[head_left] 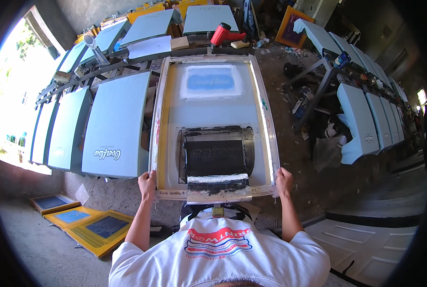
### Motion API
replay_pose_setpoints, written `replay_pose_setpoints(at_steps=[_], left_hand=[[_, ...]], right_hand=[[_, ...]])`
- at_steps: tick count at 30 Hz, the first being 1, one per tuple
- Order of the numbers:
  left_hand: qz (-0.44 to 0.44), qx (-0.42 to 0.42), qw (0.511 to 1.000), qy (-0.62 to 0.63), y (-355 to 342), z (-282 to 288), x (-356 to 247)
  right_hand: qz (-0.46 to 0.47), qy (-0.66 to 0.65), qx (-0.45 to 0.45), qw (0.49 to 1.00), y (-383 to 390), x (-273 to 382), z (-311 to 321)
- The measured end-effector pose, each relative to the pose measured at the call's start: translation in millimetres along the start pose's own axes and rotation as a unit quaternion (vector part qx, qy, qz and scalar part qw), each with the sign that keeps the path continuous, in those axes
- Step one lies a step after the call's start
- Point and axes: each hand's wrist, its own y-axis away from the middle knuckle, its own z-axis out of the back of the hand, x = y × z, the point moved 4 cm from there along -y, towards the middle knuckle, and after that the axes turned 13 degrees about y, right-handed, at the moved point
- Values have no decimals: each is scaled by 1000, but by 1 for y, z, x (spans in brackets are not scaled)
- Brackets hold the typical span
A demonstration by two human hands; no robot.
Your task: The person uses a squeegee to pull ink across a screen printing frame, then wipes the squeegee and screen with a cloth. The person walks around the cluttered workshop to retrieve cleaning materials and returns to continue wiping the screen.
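Observation:
A large silkscreen frame (265, 110) with pale, worn rails lies in front of me. My left hand (147, 184) is closed round its near left corner, and my right hand (284, 182) grips the near right corner. Black ink covers a stencil area (216, 155) on the nearer half of the mesh. At that area's near edge rests a squeegee (218, 184), smeared with white and black and touched by neither hand. Farther up the mesh is a blue stencil patch (208, 81) with a pale border. Whatever lies under the mesh is hard to make out.
Light-blue fabric panels on boards (118, 119) line the rack at left, with more panels (359, 124) at right. A red heat gun (223, 36) stands beyond the frame's far edge. Yellow-framed screens (96, 227) lie on the floor at lower left. A white panelled door (366, 248) is at lower right.

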Motion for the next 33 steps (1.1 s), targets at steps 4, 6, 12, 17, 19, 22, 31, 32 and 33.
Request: replay_pose_setpoints(at_steps=[4,6,12,17,19,22,31,32,33], left_hand=[[-55,15,998,6,-4,-5,-10],[-42,16,999,0,-7,-5,-9],[-14,19,1000,-10,-11,-6,0],[-57,15,997,-41,-12,-12,-2],[-65,5,997,-41,-10,-13,-1],[-85,-10,996,-38,-5,-14,-2],[-364,222,903,-55,79,-34,-67],[-410,317,851,-87,97,-41,-76],[-424,342,829,-125,112,-46,-82]], right_hand=[[13,-25,-16,999,-7,-1,0],[21,-21,-25,999,-10,0,1],[31,10,-17,999,-15,4,-2],[22,5,-45,999,-16,-4,-12],[17,17,-31,999,-16,-6,-13],[32,118,-13,992,-15,7,-5],[461,43,203,863,56,155,30],[520,83,198,827,66,164,29],[515,97,185,831,69,168,28]])
